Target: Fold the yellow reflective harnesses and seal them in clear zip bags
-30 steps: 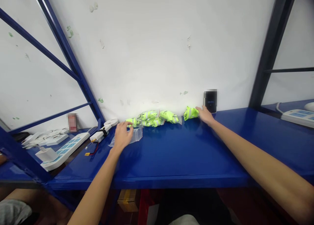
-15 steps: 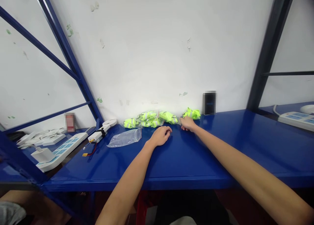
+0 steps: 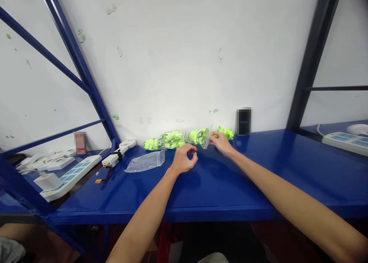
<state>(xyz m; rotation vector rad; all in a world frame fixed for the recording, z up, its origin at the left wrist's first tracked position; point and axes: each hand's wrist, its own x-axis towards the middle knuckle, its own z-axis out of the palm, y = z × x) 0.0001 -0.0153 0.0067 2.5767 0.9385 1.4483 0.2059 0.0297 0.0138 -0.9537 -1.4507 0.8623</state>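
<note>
Head view: right hand [image 3: 220, 142] pinches the neon bag [image 3: 200, 136]; left hand [image 3: 184, 159], just beside, curls narrow, holding nothing.

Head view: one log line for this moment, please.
right hand: pinching bagged yellow item | left hand: loosely curled, beside it | empty bag: flat on shelf

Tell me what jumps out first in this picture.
The neon green bundles lined up against the white wall, at the back of the blue shelf, stand out most. The right hand pinches one bagged bundle there, with the left hand curled just beside it.
</note>
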